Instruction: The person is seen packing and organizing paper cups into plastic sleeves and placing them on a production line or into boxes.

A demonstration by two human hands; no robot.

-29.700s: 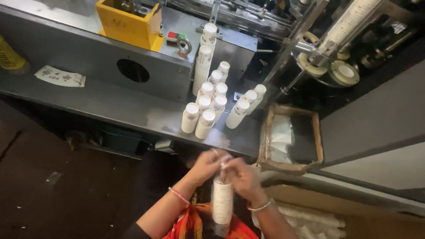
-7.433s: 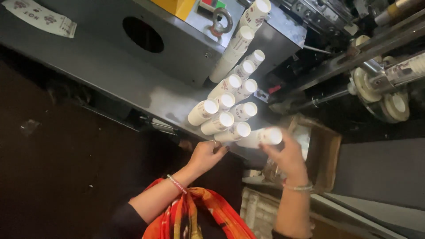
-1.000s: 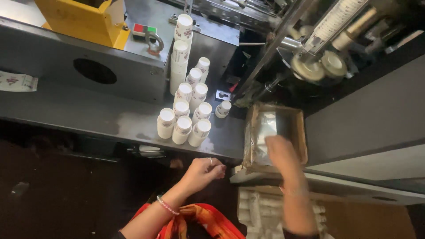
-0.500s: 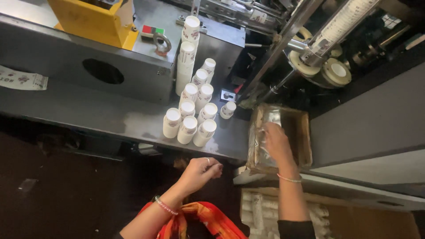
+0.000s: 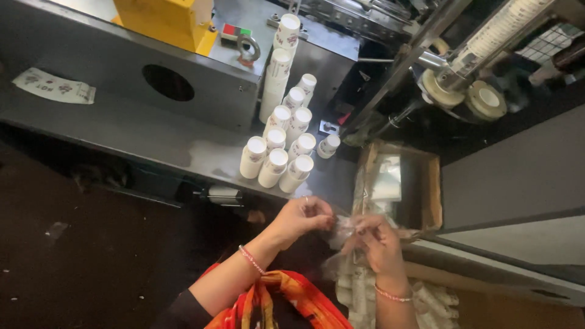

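Observation:
My left hand (image 5: 303,216) and my right hand (image 5: 375,239) meet below the metal shelf, both pinching a thin clear plastic bag (image 5: 342,228) held between them. The bag hangs limp down towards my lap. Just above my hands, several stacks of white paper cups (image 5: 277,159) stand on the grey metal shelf (image 5: 122,137). To the right of my hands sits an open cardboard box (image 5: 431,190) with more clear plastic bags (image 5: 385,178) inside.
A grey machine housing with a round hole (image 5: 168,83) and a yellow part (image 5: 167,21) rises behind the cups. Rollers and a rod (image 5: 469,91) fill the upper right. Bagged cup stacks (image 5: 420,301) lie near my right elbow. Dark floor lies at left.
My right hand has come out of the cardboard box with a clear plastic bag and joined my left hand, which now grips the bag too.

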